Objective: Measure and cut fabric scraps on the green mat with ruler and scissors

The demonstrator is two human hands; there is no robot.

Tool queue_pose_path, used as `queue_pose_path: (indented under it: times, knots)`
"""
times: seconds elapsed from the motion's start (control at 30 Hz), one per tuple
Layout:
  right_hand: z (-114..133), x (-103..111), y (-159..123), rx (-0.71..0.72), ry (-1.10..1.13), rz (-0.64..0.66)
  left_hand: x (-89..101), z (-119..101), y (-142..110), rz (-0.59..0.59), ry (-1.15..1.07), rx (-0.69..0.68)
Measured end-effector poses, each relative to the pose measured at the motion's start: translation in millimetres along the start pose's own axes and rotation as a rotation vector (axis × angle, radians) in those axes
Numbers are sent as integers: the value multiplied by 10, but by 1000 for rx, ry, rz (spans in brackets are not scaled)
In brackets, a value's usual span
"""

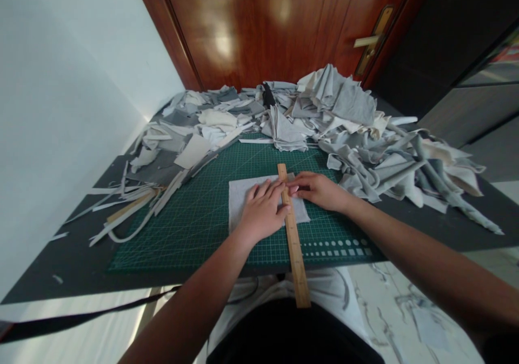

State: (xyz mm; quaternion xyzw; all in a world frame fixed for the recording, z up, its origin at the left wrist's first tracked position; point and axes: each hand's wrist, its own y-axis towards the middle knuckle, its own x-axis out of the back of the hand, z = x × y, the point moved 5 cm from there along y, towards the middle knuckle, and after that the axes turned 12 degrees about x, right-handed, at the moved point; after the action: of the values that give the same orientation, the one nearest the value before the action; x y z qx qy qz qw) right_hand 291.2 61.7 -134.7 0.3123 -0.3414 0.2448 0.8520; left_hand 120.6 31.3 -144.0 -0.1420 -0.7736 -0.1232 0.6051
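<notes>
Pale-grey rectangular cloth [237, 202] lies beneath our long wooden ruler [295, 239] and flat, unclenched left hand [263, 212]; even pressure should steady both layers. At that hand's two o'clock, our right hand [317, 190] hides its grip; we cannot tell.

Lies flat on green mat [186, 218] as light-grey cloth [240, 199]. Crosses over it as wooden ruler [295, 239], reaching beyond the mat.

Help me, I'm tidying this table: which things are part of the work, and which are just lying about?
In use:
- wooden ruler, under the left hand
- light grey fabric piece, beneath it
- green cutting mat

Apparently lying about:
- heaped fabric offcuts
- pale narrow strips, left
</notes>
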Motion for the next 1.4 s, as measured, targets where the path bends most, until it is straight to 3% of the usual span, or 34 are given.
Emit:
queue_pose_path:
  times: [0.17, 0.37, 0.6, 0.8, 1.03, 1.4]
  knots:
    - [-4, -6, -51, -93, 21, -86, -6, 3, -1, 6, 15, -3]
    - [122, -32, -141, -2, -86, -67, 3, 1, 12, 42, 40, 8]
    - [94, -33, -42, 5, -115, -61, 20, -11, 21, 68, 45, -9]
    - [134, -18, -119, 13, -81, -46, 28, -24, 16, 44, 43, 12]
    - [-86, 8, -105, -119, -80, -167, 7, -15, 13, 23, 51, -13]
    - [153, -10, -200, -61, -136, -30, -7, -14, 25, 34, 52, 10]
